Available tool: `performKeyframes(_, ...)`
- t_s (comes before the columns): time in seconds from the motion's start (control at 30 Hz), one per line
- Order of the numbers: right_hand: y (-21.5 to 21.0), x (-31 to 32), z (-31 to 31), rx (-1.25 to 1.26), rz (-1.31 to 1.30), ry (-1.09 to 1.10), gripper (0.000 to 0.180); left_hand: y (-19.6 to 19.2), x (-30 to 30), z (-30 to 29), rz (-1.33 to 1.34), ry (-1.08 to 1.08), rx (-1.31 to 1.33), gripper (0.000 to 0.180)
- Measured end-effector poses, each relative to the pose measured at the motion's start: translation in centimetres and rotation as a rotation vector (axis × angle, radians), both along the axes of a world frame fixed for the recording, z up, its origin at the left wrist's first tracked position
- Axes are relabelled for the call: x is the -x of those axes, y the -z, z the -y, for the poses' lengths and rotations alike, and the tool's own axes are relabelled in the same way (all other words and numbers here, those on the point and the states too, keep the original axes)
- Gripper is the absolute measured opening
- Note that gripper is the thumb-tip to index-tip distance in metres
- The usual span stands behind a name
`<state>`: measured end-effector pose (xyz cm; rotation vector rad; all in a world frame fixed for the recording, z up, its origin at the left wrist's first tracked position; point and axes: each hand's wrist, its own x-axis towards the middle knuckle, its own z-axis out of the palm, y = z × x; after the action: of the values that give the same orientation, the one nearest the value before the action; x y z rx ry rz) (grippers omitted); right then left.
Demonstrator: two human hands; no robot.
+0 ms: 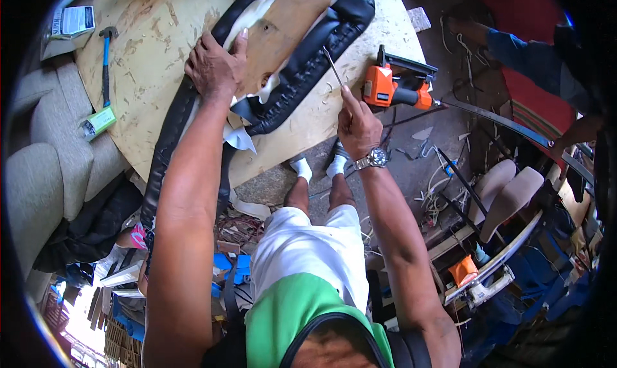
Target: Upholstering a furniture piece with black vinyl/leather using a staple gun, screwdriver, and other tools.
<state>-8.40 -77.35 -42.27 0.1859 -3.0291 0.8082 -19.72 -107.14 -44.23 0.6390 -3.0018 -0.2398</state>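
Note:
A wooden panel (295, 11) wrapped at its edges in black vinyl (289, 88) lies on the plywood table (154, 27), white padding showing along the wood. My left hand (218, 62) grips its left edge, fingers over the vinyl and thumb towards the wood. In my right hand (358, 124) is a thin metal tool with a pointed shaft (333, 67), like an awl or screwdriver; its handle is hidden in my fingers. The tip reaches the puckered vinyl on the right edge; whether it touches, I cannot tell. Beside that hand rests an orange staple gun (382, 85).
A blue-handled hammer (106, 69), a green-and-white box (98, 123) and a blue-and-white box (72, 21) lie at left, near grey sofa cushions (42, 181). Another person's leg (524, 50) shows at right. Scraps and cords litter the floor; beige pads (511, 201) lie there.

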Motion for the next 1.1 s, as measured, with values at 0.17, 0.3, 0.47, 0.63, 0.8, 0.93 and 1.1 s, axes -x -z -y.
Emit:
performKeyframes(0.17,2.7,0.5,-2.2,0.01,-0.029,-0.02,0.062,0.0,0.8,-1.0,0.074,-0.01,-0.027,0.085)
performKeyframes(0.3,-4.4,-0.1,-1.4,0.015,0.094,-0.036,0.056,-0.4,-0.3,-0.2,0.053,-0.025,0.001,0.086)
performKeyframes(0.47,-8.8,0.2,-0.3,-0.145,0.194,-0.063,0.048,-0.8,-0.5,-0.7,0.032,-0.013,0.004,0.086)
performKeyframes(0.63,-9.7,0.7,0.4,-0.232,0.211,-0.083,0.043,-0.8,-0.1,-0.7,0.061,-0.013,0.006,0.087)
performKeyframes(0.8,-13.7,3.0,3.8,-0.361,0.334,-0.097,0.04,-0.7,0.0,0.4,0.047,-0.014,-0.006,0.088)
performKeyframes(0.93,-16.5,5.9,6.4,-0.414,0.476,-0.145,0.041,-0.8,0.5,1.2,0.036,-0.004,-0.003,0.09)
performKeyframes(1.1,-17.2,9.0,9.0,-0.45,0.556,-0.235,0.035,-0.5,1.5,2.4,0.004,0.016,0.029,0.089)
